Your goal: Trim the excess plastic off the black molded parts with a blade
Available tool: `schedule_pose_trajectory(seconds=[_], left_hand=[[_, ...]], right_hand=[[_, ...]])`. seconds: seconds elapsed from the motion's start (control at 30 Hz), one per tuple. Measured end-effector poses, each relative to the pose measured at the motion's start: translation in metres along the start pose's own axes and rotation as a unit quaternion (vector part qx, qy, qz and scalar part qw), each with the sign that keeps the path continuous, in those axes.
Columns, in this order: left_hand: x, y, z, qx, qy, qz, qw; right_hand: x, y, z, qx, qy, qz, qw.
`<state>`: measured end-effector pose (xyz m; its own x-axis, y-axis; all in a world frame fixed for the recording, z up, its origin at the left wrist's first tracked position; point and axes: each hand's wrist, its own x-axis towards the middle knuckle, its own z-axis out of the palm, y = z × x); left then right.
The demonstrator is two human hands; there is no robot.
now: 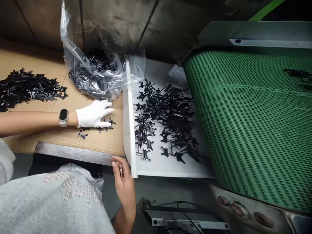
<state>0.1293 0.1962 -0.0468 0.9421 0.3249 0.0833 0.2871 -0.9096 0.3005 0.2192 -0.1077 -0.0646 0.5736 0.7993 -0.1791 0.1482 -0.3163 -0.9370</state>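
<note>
Mostly small black parts (83, 134): a few lie loose on the board (60, 139) at left centre, beneath and beside the left hand (94, 114). White glove on it, palm down, fingers spread; thumb at the parts, nothing gripped that shows. Right hand (126, 183), bare, lower centre, near the tray (158, 173) corner. Fingers curled; a tiny shiny bit shows among them, too small to tell if held or worn, so grip uncertain.

More parts: heap (31, 87) at upper left, clear bag (107, 83) at upper centre, tangled pile (168, 113) in the white tray, centre right. Dark blurred pieces on the green belt (243, 123), far right.

Handling, by judgement: plastic-looking, very light, stiff. Narrow forked ends probably catch on neighbours and could snap if yanked. Best hold likely the flat middle, pinched between thumb and fingertip; smooth faces may slide a little under glove fabric. Bag looks thin, slick, floppy; gather it at the rim.

Writing: checked letters on the grey shirt (48, 201), lower left, folded and not safely readable. Watch (63, 115) screen dark, no brand legible. No label made out on bag, tray or belt.
</note>
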Motion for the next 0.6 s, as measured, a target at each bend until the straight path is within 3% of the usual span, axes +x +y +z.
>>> schedule_pose_trajectory(seconds=[0.07, 0.17, 0.3, 0.43, 0.6], left_hand=[[-0.001, 0.006, 0.022, 0.019, 0.001, -0.037, 0.999], [0.002, 0.019, 0.032, 0.031, -0.012, -0.051, 0.998], [-0.005, 0.030, 0.034, 0.034, -0.034, -0.017, 0.999], [-0.016, 0.025, 0.033, 0.050, -0.049, 0.004, 0.998], [-0.046, 0.021, 0.013, 0.074, -0.026, -0.018, 0.997]], right_hand=[[0.000, -0.002, 0.001, -0.004, -0.009, -0.004, 1.000], [0.000, -0.003, 0.001, -0.011, -0.011, -0.011, 1.000], [-0.001, -0.002, 0.001, -0.019, -0.001, -0.018, 1.000], [-0.003, -0.002, 0.000, -0.024, -0.003, -0.023, 0.999], [-0.005, -0.003, -0.002, -0.028, -0.001, -0.026, 0.999]])
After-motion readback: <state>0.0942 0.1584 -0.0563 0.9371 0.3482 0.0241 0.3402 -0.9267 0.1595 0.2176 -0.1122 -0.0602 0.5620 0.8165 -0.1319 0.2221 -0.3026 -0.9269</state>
